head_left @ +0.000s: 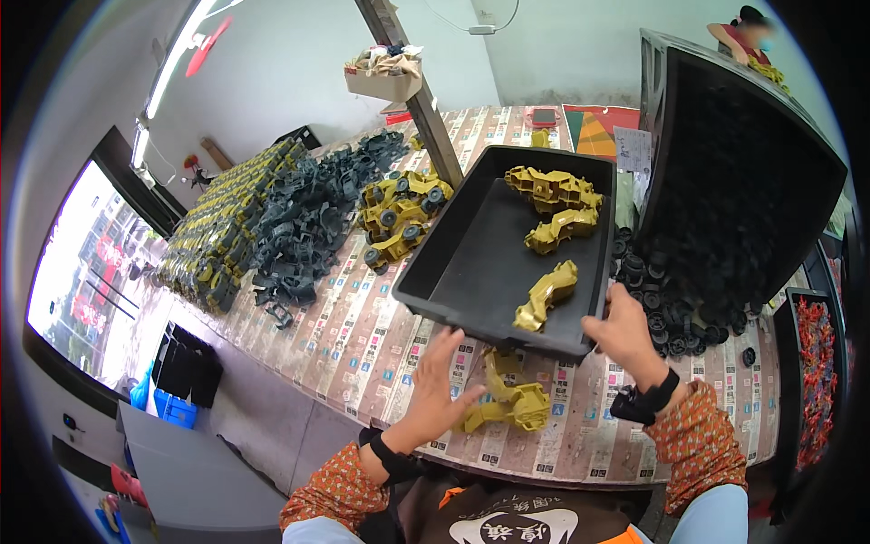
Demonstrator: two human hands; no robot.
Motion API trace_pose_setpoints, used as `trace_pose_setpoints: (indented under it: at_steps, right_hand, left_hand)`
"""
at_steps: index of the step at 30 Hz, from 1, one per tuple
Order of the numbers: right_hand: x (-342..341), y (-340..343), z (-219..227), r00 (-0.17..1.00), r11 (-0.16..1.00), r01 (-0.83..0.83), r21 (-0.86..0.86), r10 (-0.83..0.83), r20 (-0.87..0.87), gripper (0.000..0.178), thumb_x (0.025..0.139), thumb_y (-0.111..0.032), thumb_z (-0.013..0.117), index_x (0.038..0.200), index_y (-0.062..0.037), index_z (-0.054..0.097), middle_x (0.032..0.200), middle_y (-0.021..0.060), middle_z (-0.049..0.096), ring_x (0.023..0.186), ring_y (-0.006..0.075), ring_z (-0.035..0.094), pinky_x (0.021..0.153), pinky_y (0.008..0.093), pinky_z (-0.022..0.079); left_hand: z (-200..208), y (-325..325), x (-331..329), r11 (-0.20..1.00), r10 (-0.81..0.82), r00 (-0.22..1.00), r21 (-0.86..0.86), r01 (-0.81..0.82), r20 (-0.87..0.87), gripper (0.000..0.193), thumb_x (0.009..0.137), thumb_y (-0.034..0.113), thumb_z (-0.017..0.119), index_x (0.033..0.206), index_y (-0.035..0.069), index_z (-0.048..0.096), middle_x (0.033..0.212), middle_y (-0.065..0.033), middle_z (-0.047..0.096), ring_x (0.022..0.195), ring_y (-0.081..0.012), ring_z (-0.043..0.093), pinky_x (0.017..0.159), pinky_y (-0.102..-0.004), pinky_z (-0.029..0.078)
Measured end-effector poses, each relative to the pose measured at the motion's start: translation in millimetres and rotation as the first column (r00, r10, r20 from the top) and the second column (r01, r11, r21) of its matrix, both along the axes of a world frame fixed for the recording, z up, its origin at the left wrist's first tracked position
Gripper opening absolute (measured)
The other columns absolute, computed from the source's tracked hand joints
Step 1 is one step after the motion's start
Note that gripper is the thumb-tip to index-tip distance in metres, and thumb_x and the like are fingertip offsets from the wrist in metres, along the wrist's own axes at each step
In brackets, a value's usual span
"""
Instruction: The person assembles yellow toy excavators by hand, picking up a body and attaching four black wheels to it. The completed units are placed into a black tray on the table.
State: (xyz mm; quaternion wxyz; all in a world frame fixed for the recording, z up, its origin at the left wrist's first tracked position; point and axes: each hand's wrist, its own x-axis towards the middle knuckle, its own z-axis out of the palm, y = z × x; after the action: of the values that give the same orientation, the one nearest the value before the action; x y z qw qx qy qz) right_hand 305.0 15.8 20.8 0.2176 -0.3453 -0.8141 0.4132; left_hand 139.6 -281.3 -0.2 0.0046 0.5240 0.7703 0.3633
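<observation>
the right hand [627, 343] pinches the black rectangular plastic tray [467, 249] at its near right corner, presumably for steadiness; the left hand [431, 392], grip spread, borders its near edge.

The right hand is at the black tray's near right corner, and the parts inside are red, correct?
No: the head view shows yellow parts inside, not red. The right hand is indeed at the black tray's near right corner.

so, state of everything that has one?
Black tray: open, holding yellow parts
Left hand: spread, at tray's near edge
Right hand: at tray's near right corner, grip unclear
Large black bin: tipped, open side facing person
Black wheels: loose
Carton: open, heaped
Ceiling light: lit
</observation>
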Motion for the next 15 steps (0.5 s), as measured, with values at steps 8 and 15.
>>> trace_pose_setpoints:
  at_steps: [8, 15]
  right_hand:
    - [13, -43, 49, 0.894, 0.84, -0.422, 0.341, 0.324, 0.31, 0.034, 0.092, -0.035, 0.068, 0.072, -0.0071, 0.066, 0.062, 0.0184, 0.065, 0.059, 0.0424, 0.065, 0.059, 0.0519, 0.053]
    - [-129, 81, 82, 0.988, 0.758, -0.146, 0.636, 0.146, 0.054, 0.016, 0.09, -0.021, 0.063, 0.091, -0.0046, 0.066, 0.077, 0.0221, 0.069, 0.073, 0.0463, 0.067, 0.067, 0.0563, 0.053]
  left_hand:
    - [-21, -1, -43, 0.965, 0.217, 0.974, 0.162, -0.205, -0.062, 0.047, 0.099, 0.025, 0.067, 0.141, 0.01, 0.056, 0.133, -0.0211, 0.044, 0.125, -0.0392, 0.042, 0.112, -0.0496, 0.031]
    - [-49, -8, -57, 0.954, 0.127, 0.982, 0.256, -0.159, 0.138, 0.047, 0.099, 0.029, 0.068, 0.141, 0.011, 0.055, 0.134, -0.0221, 0.045, 0.124, -0.0396, 0.046, 0.11, -0.0496, 0.035]
